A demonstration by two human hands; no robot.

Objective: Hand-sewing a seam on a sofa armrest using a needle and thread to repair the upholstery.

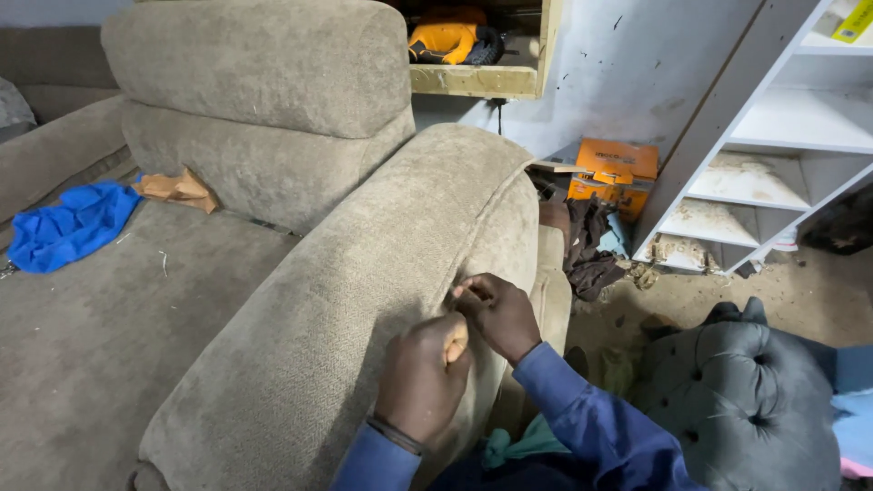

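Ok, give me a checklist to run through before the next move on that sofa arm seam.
1. Both hands at the seam: ok; left hand and right hand meet on the armrest.
2. Right fingertips pinching the fabric: ok.
3. Needle or thread in hand: cannot tell, too small.
4. Left hand closed in a fist: ok.
5. Seat free of loose things: not ok; blue cloth and brown paper lie there.

Orange cardboard box (pixel 614 175) seen well beyond right hand (pixel 498 314), on floor against wall, dark print on face. Yellow label (pixel 855 20) glimpsed far upper right, on white shelf.
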